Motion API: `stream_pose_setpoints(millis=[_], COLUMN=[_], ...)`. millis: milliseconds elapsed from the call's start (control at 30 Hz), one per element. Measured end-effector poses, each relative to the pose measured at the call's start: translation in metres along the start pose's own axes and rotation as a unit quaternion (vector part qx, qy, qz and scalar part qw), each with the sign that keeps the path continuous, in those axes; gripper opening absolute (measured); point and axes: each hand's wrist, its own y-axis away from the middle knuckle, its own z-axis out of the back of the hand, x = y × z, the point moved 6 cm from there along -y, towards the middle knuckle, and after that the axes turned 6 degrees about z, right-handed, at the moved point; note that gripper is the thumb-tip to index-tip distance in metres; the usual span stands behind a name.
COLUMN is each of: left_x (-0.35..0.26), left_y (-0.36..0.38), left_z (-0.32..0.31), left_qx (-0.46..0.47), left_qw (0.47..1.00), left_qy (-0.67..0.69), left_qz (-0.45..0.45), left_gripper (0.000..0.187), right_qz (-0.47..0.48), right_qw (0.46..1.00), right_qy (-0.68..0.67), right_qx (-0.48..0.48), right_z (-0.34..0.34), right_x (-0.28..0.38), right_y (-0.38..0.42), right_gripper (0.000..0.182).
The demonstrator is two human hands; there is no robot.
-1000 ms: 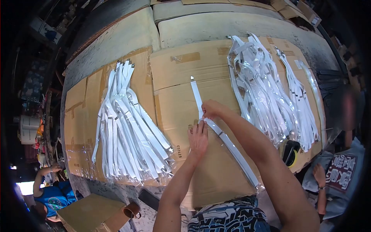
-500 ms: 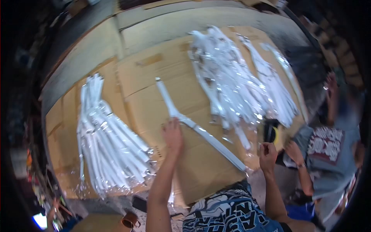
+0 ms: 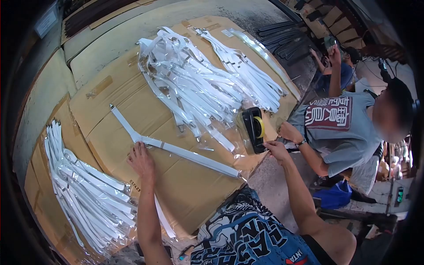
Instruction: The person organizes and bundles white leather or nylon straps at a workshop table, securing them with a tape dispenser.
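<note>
A pair of white elastic suspenders lies bent on the cardboard, metal clips at its ends. My left hand rests on the cardboard, its outstretched fingertips touching the suspenders at their joint. To the right, a black tape dispenser with a yellow-cored roll stands near the cardboard's edge. My right hand is at the dispenser's near end, thumb and fingers pinched together. Whatever lies between those fingertips is too small to make out.
A fanned bundle of white suspenders in clear plastic lies at left. A larger pile and another bundle lie at the far side. A co-worker in a grey shirt sits at right, one hand near the dispenser.
The view has swung right, so the table things appear further left. My right hand has moved to the dispenser's end. My left hand stays at the suspenders' joint. The co-worker's other arm is raised.
</note>
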Motion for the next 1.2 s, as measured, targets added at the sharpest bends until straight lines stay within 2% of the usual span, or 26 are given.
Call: stream_pose_setpoints(millis=[100, 200, 400, 700, 800, 867, 900, 967, 1033, 1067, 1133, 1200], left_x=[-0.001, -0.001, 0.000, 0.000, -0.003, 0.001, 0.000, -0.003, 0.000, 0.000, 0.006, 0.005], left_y=[0.000, 0.000, 0.001, 0.001, 0.001, 0.001, 0.002, 0.002, 0.000, 0.000, 0.003, 0.000], left_z=[0.004, 0.003, 0.001, 0.002, 0.009, 0.006, 0.004, 0.004, 0.003, -0.001, -0.007, -0.003], left_qx=[-0.020, -0.018, 0.010, -0.007, -0.019, -0.029, -0.035, -0.050, -0.037, -0.021, 0.032, 0.035], left_qw=[1.000, 1.000, 1.000, 1.000, 1.000, 0.999, 0.999, 0.998, 0.999, 0.999, 0.996, 0.997], left_qy=[0.009, 0.002, 0.004, 0.004, 0.004, 0.013, 0.019, 0.018, 0.035, 0.049, 0.077, 0.067], left_qz=[-0.002, -0.003, 0.005, 0.003, -0.001, -0.004, -0.007, -0.020, -0.016, -0.005, 0.030, 0.032], left_gripper=[0.031, 0.032, 0.036, 0.033, 0.033, 0.033, 0.033, 0.033, 0.034, 0.034, 0.036, 0.036], right_qz=[-0.004, -0.017, -0.053, -0.065, -0.021, 0.040, 0.070, 0.022, 0.078, 0.098, 0.142, 0.161], right_qw=[0.996, 0.997, 0.985, 0.987, 0.999, 0.988, 0.967, 0.960, 0.984, 0.983, 0.970, 0.954], right_qy=[-0.080, -0.064, -0.151, -0.135, -0.029, 0.140, 0.233, 0.274, 0.159, 0.147, 0.122, 0.080], right_qx=[0.036, 0.036, 0.070, 0.052, 0.005, -0.045, -0.081, -0.052, 0.017, 0.054, 0.157, 0.240], right_z=[0.004, 0.014, 0.010, 0.000, -0.002, 0.001, -0.003, -0.018, -0.036, -0.048, -0.086, -0.135], right_x=[0.004, 0.001, -0.010, -0.027, -0.025, -0.043, -0.046, -0.050, -0.093, -0.081, -0.015, 0.042], right_y=[0.007, 0.019, 0.040, 0.032, 0.026, 0.016, 0.022, 0.037, 0.027, 0.032, 0.060, 0.075], right_gripper=[0.029, 0.015, 0.015, 0.014, 0.016, 0.020, 0.020, 0.015, 0.012, 0.012, 0.013, 0.014])
